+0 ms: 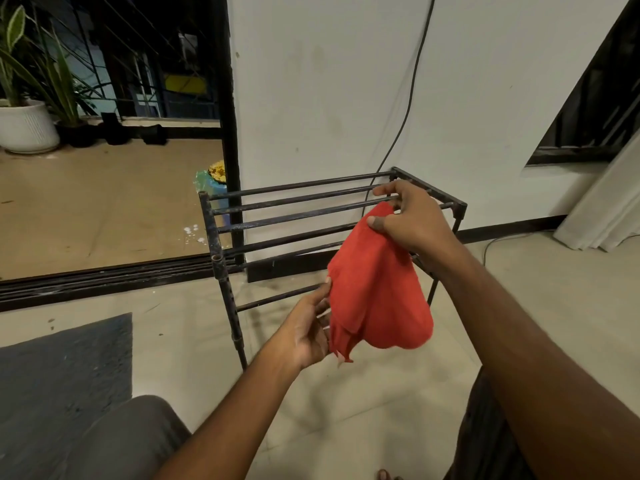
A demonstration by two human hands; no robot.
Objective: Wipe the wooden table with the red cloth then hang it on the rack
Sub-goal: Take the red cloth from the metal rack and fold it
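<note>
Red cloth [377, 289] held up in front of a black metal rack [298, 216].
Right hand [412, 223] pinches its top corner above the rack's upper bars; left hand [308, 327], fingers loosely curled, grips the cloth's lower left edge.

No readable text anywhere — no labels, brands, numbers or signs. Red cloth [379, 289] plain, rack [298, 206] bare metal, white plant pot [26, 128] unmarked — nothing legible.
</note>
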